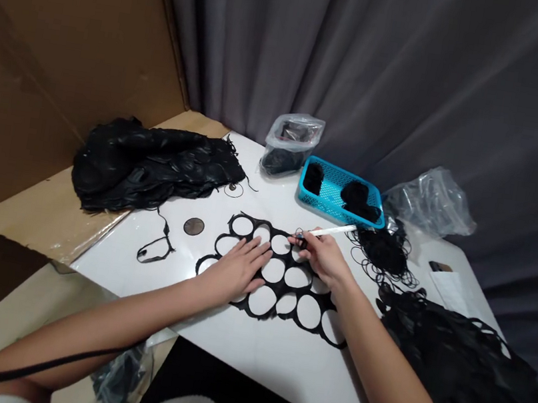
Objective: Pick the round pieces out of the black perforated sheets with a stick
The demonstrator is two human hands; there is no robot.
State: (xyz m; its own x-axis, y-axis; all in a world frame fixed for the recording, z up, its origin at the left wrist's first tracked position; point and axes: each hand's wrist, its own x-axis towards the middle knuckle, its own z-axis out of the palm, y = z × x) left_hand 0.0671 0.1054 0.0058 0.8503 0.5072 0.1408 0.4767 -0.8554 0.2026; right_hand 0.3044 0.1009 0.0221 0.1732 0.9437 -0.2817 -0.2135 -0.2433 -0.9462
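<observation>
Black sheet: punched with holes, flat on worktop
Left grip: released, palm on sheet
Right grip: clenched on white pen

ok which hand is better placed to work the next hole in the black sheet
Right, probably: the right hand already grips the white pen-like stick with its tip at the upper holes, while the left hand lies flat, pinning the black punched sheet.
</observation>
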